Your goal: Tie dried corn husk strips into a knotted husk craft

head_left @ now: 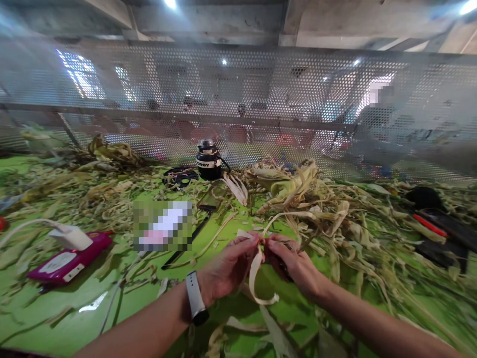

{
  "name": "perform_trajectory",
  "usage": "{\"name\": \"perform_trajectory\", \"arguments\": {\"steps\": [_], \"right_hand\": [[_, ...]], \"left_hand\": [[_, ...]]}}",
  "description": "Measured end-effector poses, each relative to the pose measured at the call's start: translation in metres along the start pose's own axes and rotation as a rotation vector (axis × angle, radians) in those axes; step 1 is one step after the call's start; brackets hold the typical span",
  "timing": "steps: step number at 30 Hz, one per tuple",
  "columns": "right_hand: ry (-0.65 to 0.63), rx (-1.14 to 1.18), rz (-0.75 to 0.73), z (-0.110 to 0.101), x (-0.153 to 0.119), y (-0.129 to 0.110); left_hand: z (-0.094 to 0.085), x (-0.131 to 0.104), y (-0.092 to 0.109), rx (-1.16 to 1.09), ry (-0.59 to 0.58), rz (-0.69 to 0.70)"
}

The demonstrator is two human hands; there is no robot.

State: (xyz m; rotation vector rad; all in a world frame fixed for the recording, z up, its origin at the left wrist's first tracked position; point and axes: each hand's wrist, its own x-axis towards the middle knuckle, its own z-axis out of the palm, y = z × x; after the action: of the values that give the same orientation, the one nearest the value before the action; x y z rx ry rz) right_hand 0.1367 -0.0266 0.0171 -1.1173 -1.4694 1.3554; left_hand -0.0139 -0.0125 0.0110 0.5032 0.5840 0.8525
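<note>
Both my hands meet low in the middle of the view, above the green table [126,308]. My left hand [234,261], with a pale watch band [195,296] at its wrist, is closed with its fingertips on a dry husk strip [255,278]. Touching the same strip from the right, my right hand [292,258] pinches it between thumb and fingers. One end of the strip curls down below my hands, and a long pale piece rises to the right above them. The fingers hide the spot where the pieces meet.
Loose dry husks [335,219] cover much of the table. A black jar [209,161] stands near the perforated metal screen [261,99]. At the left lies a magenta power strip [70,263] with a white charger [72,236] and cable. Dark objects lie at the right.
</note>
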Motion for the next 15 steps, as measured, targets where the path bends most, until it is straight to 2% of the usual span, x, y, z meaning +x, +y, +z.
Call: {"name": "perform_trajectory", "arguments": {"steps": [7, 11, 15], "right_hand": [[0.063, 0.160, 0.112, -0.0011, 0.0079, 0.0056], [0.145, 0.224, 0.180, -0.0016, 0.0095, 0.0073], [0.152, 0.268, 0.219, -0.0017, 0.0091, 0.0074]], "left_hand": [[0.0008, -0.0033, 0.0033, 0.176, -0.113, 0.175], [-0.0003, -0.0035, 0.0076, 0.217, -0.082, 0.224], [0.0003, -0.0032, 0.0073, 0.263, -0.049, 0.179]]}}
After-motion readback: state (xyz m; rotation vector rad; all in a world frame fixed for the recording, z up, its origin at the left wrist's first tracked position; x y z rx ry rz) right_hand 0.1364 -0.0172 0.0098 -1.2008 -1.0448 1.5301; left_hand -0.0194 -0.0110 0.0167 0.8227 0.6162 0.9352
